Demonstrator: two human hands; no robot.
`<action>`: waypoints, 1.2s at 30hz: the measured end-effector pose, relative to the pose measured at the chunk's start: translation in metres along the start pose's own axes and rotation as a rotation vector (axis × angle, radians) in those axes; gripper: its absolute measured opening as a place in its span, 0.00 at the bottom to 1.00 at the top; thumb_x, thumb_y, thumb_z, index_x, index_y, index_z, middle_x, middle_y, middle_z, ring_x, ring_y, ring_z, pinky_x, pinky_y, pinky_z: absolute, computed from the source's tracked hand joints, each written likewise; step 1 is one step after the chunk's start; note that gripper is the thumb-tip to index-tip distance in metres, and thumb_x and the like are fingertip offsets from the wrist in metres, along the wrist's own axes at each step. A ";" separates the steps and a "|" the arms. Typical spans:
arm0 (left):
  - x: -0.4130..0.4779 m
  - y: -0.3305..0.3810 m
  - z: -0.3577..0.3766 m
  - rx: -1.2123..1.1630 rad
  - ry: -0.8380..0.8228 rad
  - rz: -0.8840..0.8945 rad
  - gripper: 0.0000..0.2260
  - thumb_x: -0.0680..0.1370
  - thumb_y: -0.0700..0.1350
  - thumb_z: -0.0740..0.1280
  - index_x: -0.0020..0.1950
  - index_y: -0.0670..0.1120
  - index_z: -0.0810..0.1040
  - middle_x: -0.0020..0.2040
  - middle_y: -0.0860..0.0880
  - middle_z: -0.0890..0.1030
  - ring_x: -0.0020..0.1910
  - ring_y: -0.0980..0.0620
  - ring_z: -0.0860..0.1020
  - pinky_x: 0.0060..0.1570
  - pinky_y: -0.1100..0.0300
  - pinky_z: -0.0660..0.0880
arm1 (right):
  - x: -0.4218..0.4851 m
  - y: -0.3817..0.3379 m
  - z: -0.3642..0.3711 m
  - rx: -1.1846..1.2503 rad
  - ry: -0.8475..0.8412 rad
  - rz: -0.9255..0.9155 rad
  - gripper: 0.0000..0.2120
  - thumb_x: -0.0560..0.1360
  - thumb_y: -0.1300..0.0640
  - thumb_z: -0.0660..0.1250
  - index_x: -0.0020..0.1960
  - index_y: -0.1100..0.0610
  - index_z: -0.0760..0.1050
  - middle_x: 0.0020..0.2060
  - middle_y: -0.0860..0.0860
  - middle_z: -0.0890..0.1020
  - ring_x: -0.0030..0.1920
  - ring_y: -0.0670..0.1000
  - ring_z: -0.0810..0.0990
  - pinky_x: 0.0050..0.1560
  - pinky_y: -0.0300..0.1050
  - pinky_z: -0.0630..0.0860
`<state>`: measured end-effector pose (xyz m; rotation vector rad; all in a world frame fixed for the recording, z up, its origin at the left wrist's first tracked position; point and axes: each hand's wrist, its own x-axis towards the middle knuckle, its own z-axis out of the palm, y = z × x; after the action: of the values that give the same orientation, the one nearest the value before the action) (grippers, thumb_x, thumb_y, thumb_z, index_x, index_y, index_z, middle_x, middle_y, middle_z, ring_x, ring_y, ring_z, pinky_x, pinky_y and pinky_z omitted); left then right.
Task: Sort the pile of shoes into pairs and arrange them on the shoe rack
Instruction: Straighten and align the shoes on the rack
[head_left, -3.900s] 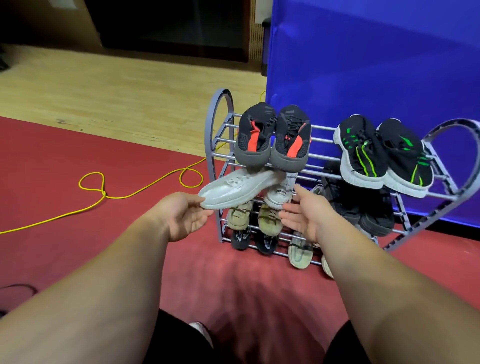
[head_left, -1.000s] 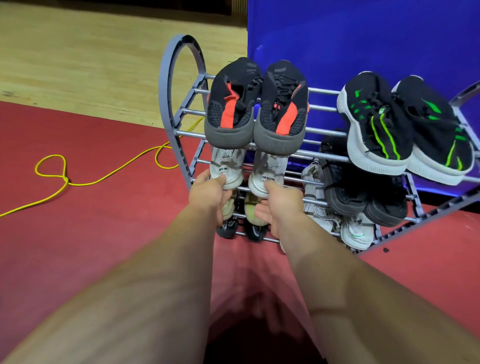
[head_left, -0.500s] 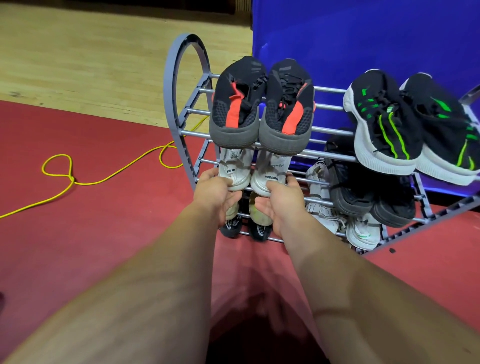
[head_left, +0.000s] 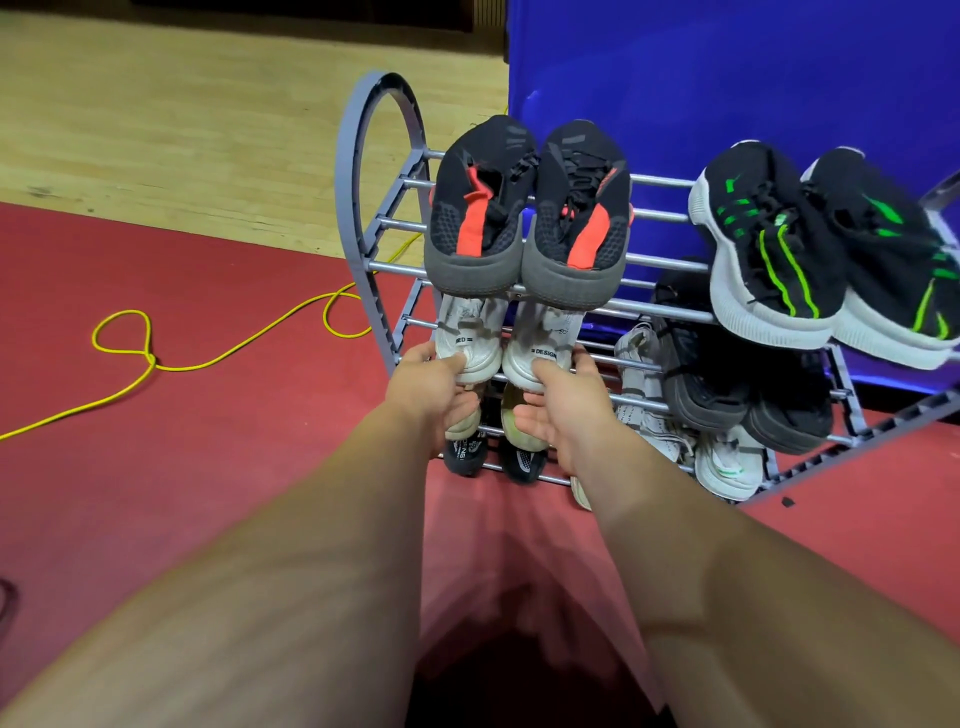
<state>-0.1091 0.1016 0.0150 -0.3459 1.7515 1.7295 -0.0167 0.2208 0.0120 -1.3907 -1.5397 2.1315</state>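
Observation:
A grey shoe rack (head_left: 363, 218) stands on the red mat, leaning against a blue wall. Its top shelf carries a black-and-orange pair (head_left: 524, 208) and a black-and-green pair (head_left: 810, 249). On the second shelf, at the left, sit two white shoes side by side, heels toward me. My left hand (head_left: 434, 387) grips the heel of the left white shoe (head_left: 467, 332). My right hand (head_left: 558, 400) grips the heel of the right white shoe (head_left: 540, 338). Under my hands, olive shoes and black shoes (head_left: 465, 449) on the lower shelves are partly hidden.
Dark shoes (head_left: 727, 384) and white shoes (head_left: 727, 462) fill the right side of the lower shelves. A yellow cable (head_left: 156, 358) loops over the red mat at the left. Wooden floor (head_left: 182, 104) lies beyond the mat. A small dark scrap (head_left: 787, 501) lies near the rack.
3.9 s ago my left hand held one white shoe sideways in front of the rack; now both white shoes sit on the second shelf. In the last second my hands stayed on the heels.

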 end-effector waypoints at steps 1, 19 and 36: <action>-0.003 0.002 0.000 0.040 0.000 -0.009 0.13 0.82 0.46 0.66 0.66 0.51 0.73 0.48 0.46 0.79 0.45 0.45 0.80 0.42 0.54 0.83 | -0.002 -0.002 -0.003 -0.026 -0.019 0.008 0.26 0.79 0.51 0.67 0.74 0.41 0.64 0.52 0.59 0.82 0.44 0.57 0.87 0.35 0.45 0.83; -0.124 -0.012 0.053 0.930 -0.355 0.071 0.04 0.79 0.41 0.65 0.45 0.43 0.74 0.36 0.42 0.77 0.25 0.48 0.72 0.29 0.57 0.72 | -0.092 -0.033 -0.178 -0.893 -0.246 0.023 0.06 0.78 0.55 0.66 0.50 0.58 0.77 0.40 0.56 0.79 0.30 0.53 0.79 0.31 0.41 0.75; -0.110 -0.071 0.136 0.980 -0.494 0.090 0.02 0.78 0.45 0.68 0.48 0.47 0.79 0.37 0.48 0.82 0.32 0.51 0.81 0.34 0.57 0.77 | -0.067 -0.012 -0.325 -0.730 0.079 0.178 0.12 0.81 0.54 0.65 0.59 0.61 0.75 0.44 0.57 0.82 0.32 0.54 0.81 0.34 0.45 0.79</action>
<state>0.0522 0.1986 0.0350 0.5426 1.9789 0.7259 0.2603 0.3998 0.0499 -1.8367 -2.3704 1.6109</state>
